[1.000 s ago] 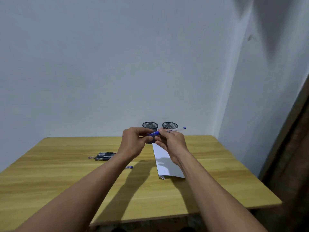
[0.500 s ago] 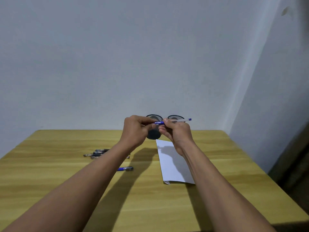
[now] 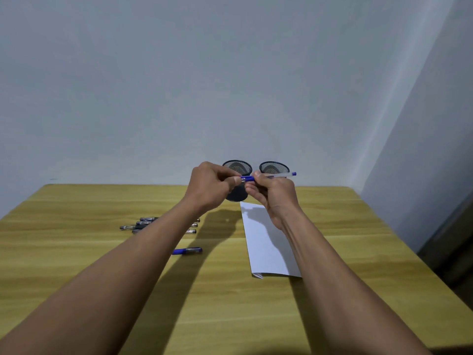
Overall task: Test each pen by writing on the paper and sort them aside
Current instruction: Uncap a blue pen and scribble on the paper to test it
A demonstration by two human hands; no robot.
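On your left, a bunch of dark pens point(image 3: 143, 223) lies on the tabletop point(image 3: 76, 252), partly behind your left arm. They look like pens waiting for a try, or ones set aside; I cannot tell which. A little nearer to you, one blue pen point(image 3: 188, 251) lies alone.

Your left hand point(image 3: 212, 185) is up in the air, and its fingers point(image 3: 231, 181) pinch the blue end of the pen in your hands point(image 3: 247, 178). That pen is held flat, above the tabletop, in front of the two mesh cups point(image 3: 236, 167). No pens stick out of the cups.

Your right hand point(image 3: 273, 194) curls its fingers point(image 3: 256, 175) round the clear part of the same pen. I think you are working on the cap, taking it off or putting it on.

Under your right arm lies the white paper point(image 3: 266, 247). I see no ink marks on the part that shows.

So I think you are near the start. This pen needs a scribble on the paper, then a place to go. The other pens need the same.
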